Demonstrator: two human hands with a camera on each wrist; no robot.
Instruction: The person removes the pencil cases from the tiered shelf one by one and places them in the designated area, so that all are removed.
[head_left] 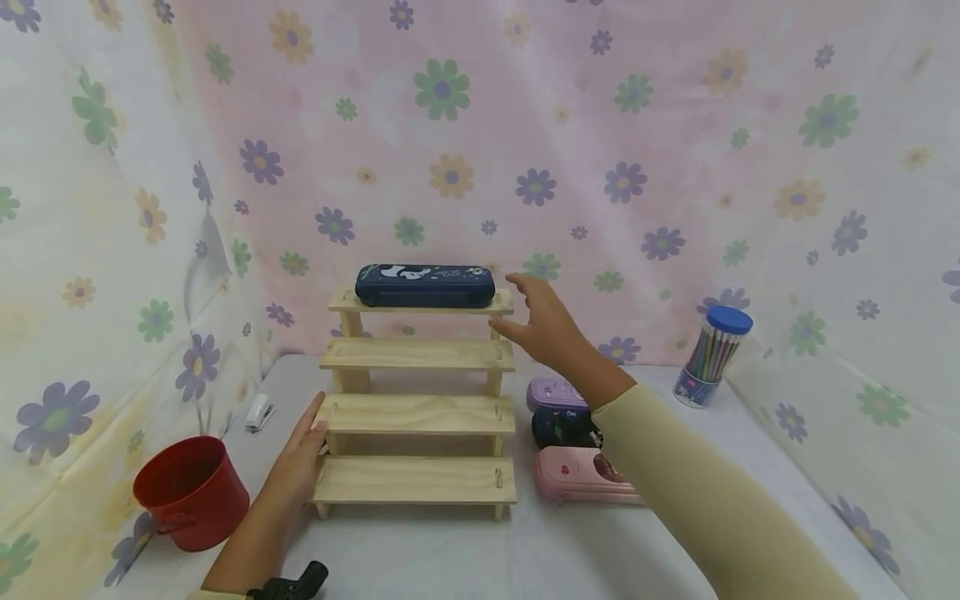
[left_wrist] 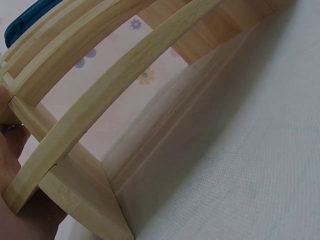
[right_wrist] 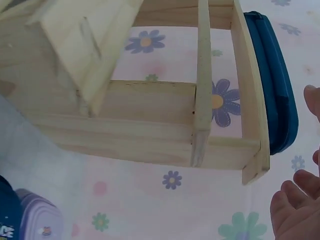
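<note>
Floral cloth [head_left: 525, 125], pale with green, purple and orange flowers, hangs behind and to both sides of a grey-white worktop [head_left: 465, 558]. On the worktop stands a four-step wooden rack [head_left: 420, 414], its steps rising toward the back. On the top step lies a navy pencil case [head_left: 424, 286], lengthwise, with white figures on its side.

The right hand [head_left: 543, 325], in a cream sleeve, hovers just beside the right end of the navy pencil case at top-step height; its grip is wide, fingers spread and relaxed, holding nothing. The right wrist view shows its fingertips [right_wrist: 292, 207] apart from the case's end. The left hand [head_left: 300, 454] rests flat against the left end of the rack's lower steps, fingers straight, its grip unclosed.

Left of the rack sits a red bucket [head_left: 191, 492], and behind it a small white stapler [head_left: 259, 412]. Right of the rack lie three more cases in a row: pink [head_left: 577, 477] nearest, dark [head_left: 562, 428] in the middle, lilac [head_left: 551, 393] behind. Farther right stands a blue-lidded tube of pencils [head_left: 712, 357].
</note>
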